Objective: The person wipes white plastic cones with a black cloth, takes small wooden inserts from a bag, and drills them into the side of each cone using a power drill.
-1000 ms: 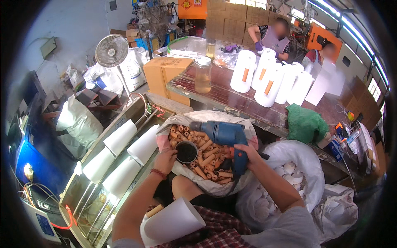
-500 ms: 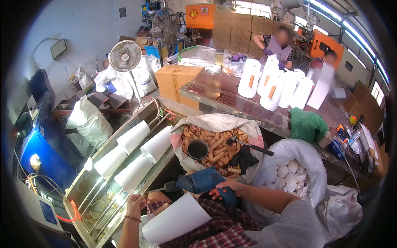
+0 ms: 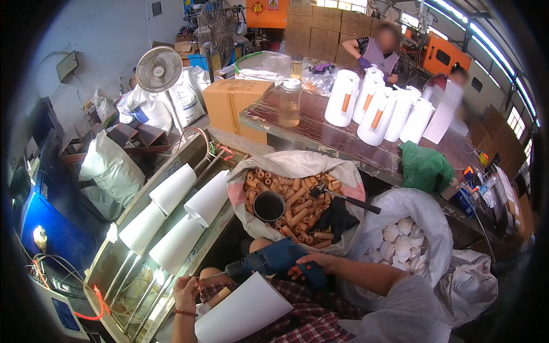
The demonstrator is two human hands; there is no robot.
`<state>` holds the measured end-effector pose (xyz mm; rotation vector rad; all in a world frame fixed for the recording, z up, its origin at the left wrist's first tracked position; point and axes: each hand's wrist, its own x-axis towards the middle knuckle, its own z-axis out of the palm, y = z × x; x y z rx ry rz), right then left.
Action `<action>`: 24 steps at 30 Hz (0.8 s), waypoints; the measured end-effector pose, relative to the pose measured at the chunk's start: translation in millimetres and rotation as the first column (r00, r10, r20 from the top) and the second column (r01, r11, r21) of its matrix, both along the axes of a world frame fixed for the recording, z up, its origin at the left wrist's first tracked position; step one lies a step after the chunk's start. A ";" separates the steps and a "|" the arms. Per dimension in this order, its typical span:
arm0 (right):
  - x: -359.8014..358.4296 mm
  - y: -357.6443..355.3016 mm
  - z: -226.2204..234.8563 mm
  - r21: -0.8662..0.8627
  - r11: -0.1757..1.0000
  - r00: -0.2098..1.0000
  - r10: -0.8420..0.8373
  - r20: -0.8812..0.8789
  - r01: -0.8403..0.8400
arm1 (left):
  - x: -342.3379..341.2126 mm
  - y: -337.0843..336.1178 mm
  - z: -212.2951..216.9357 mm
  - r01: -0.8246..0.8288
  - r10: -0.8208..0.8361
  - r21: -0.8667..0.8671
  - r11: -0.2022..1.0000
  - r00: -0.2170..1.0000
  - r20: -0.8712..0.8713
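Note:
My right hand (image 3: pixel 313 266) grips the handle of a blue power drill (image 3: pixel 274 256), held level over my lap with its bit pointing left. My left hand (image 3: pixel 186 290), a beaded bracelet at its wrist, has its fingertips pinched together by the tip of the bit. Whatever lies between those fingers is too small to make out. Across my lap lies a white tapered cylinder (image 3: pixel 243 310). A brown tubular piece (image 3: pixel 219 296) shows beside its upper left side, just below the bit.
A sack of brown tubes (image 3: pixel 297 214) holds a dark cup (image 3: pixel 269 206) and a hammer (image 3: pixel 354 201). Right of it stands a bag of white pieces (image 3: pixel 400 243). White cylinders (image 3: pixel 177 244) rest on rods in a wooden trough. Finished-looking cylinders (image 3: pixel 342 97) and a co-worker (image 3: pixel 380 54) are at the table.
The drill's bit has come down to my left fingertips, where a gap showed before. The whole view has shifted slightly, and the white cylinder stays on my lap.

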<state>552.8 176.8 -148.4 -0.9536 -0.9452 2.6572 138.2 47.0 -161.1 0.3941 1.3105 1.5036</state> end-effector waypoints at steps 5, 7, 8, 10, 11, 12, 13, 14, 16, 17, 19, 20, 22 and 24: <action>2.7 -1.7 -6.7 -0.042 0.998 0.999 -0.038 0.005 0.038 | 9.3 1.4 9.6 0.062 -0.062 -0.043 0.997 0.998 0.008; -0.7 -1.8 -1.1 -0.048 0.998 0.999 -0.037 0.015 0.037 | 1.6 0.1 0.3 0.025 -0.025 0.010 1.000 0.998 0.055; -2.1 -2.0 0.9 -0.051 0.998 0.999 -0.036 0.020 0.037 | -1.2 -1.8 -3.4 0.005 -0.007 0.035 0.999 0.997 0.079; -1.9 -1.3 3.0 -0.026 0.999 0.999 -0.032 0.016 0.032 | 1.1 0.6 2.9 -0.020 0.019 0.018 1.000 0.998 0.067; -1.7 -1.9 3.5 -0.014 0.999 0.999 -0.030 0.014 0.030 | 4.1 -0.1 6.8 -0.002 0.001 0.018 1.000 0.998 0.069; -1.1 -1.6 2.2 -0.016 0.999 0.999 -0.028 0.019 0.028 | 5.5 -1.1 10.0 0.014 -0.015 0.017 1.000 0.998 0.068; 0.3 -0.7 -0.1 -0.019 0.999 0.999 -0.027 0.024 0.027 | 4.8 -1.1 9.4 0.017 -0.018 0.022 1.000 0.998 0.062; 0.9 -0.8 -1.4 -0.021 0.999 0.999 -0.026 0.029 0.027 | 3.7 -0.2 6.9 0.020 -0.022 0.027 0.999 0.998 0.057; -0.4 -1.2 2.6 -0.016 0.999 0.997 -0.046 0.054 0.047 | 4.1 -0.6 4.8 0.015 -0.017 0.029 0.999 0.999 0.038; -0.6 0.0 5.4 -0.012 0.998 0.996 -0.056 0.067 0.057 | 5.3 0.5 5.5 0.008 -0.008 0.029 1.000 1.000 0.023; 0.7 0.1 8.0 -0.016 0.997 0.996 -0.070 0.059 0.071 | 10.8 4.9 9.0 -0.015 0.015 0.027 1.000 1.000 -0.009; 1.6 0.8 9.2 -0.018 0.997 0.996 -0.077 0.054 0.078 | 11.4 5.9 9.6 -0.004 0.004 0.003 1.000 0.999 -0.038; 0.0 2.8 10.4 -0.014 0.998 0.996 -0.058 0.067 0.059 | 11.2 3.1 12.0 0.001 -0.005 -0.040 0.999 0.996 -0.093; -6.7 3.6 12.5 -0.018 0.999 0.997 -0.047 0.061 0.048 | 11.7 -0.1 15.1 -0.001 -0.003 -0.035 0.999 0.992 -0.128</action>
